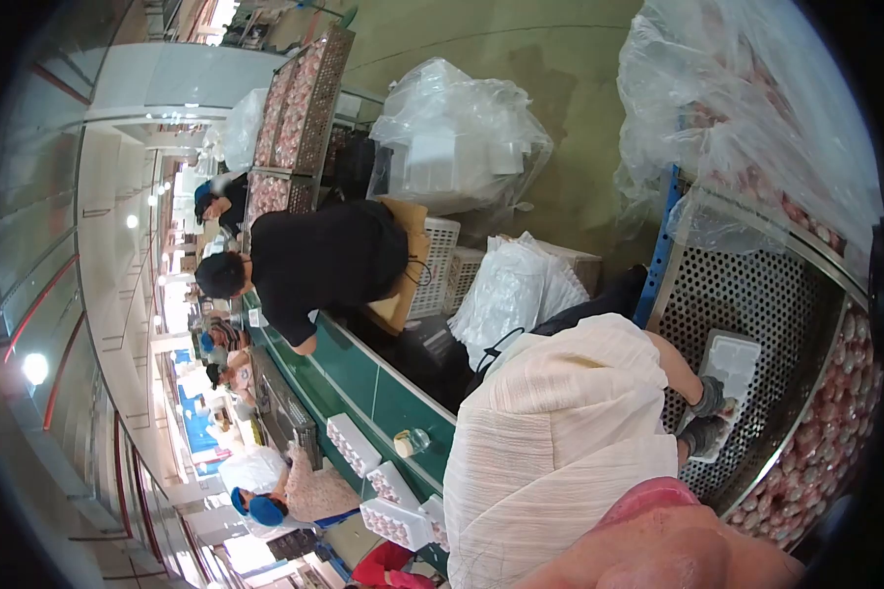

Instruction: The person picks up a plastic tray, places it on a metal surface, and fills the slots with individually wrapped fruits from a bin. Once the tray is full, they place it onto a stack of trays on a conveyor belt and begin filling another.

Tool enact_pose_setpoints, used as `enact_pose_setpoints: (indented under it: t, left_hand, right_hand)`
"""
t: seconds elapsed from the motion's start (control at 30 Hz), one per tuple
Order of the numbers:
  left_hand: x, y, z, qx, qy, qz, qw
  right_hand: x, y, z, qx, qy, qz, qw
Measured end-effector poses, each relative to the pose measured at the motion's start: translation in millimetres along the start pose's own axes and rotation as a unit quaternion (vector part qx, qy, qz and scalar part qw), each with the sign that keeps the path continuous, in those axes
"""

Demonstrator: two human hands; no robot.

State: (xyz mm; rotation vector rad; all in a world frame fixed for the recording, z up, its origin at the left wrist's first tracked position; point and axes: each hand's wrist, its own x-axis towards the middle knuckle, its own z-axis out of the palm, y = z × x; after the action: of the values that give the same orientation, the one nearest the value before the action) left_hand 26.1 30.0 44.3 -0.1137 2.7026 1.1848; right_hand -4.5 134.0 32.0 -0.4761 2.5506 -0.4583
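My left hand (710,396), in a dark grey glove, is over a white foam tray (735,359) with moulded hollows. Close beside it, nearer the bottom of the view, my right hand (700,435), gloved the same way, is at the tray's edge. Both sets of fingers look curled inward. A small pinkish patch shows at the fingertips, too small to name. The tray lies on a perforated metal surface (756,285). Right of it, a metal bin holds many pinkish-white round bulbs (820,442), perhaps garlic.
Plastic sheeting (756,118) covers more bulbs at upper right, near a blue frame post (658,245). A green conveyor (363,378) carries filled foam trays (395,523). A co-worker in black (324,255) leans over it. Bagged white foam boxes (452,147) stand on the floor.
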Motion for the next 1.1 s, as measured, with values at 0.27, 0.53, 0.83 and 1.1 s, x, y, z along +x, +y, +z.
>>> enact_pose_setpoints:
  t: [0.27, 0.53, 0.83, 1.1]
  left_hand:
    - [4.2, -27.7, -5.0, 0.036, -0.018, 0.081, 0.996]
    - [6.4, 4.3, -49.1, 0.116, -0.183, 0.087, 0.972]
    - [-1.2, -28.9, -34.2, 0.166, -0.139, 0.129, 0.968]
    - [12.7, 2.6, -41.2, 0.322, -0.278, 0.148, 0.893]
  right_hand:
    - [-9.8, 48.5, 53.8, 0.056, 0.136, -0.050, 0.988]
    - [-31.6, -28.7, 0.9, 0.095, 0.171, 0.064, 0.979]
    - [-7.0, -44.9, 0.9, 0.017, 0.038, 0.235, 0.971]
    - [-11.3, -45.0, -18.1, 0.013, -0.011, 0.164, 0.986]
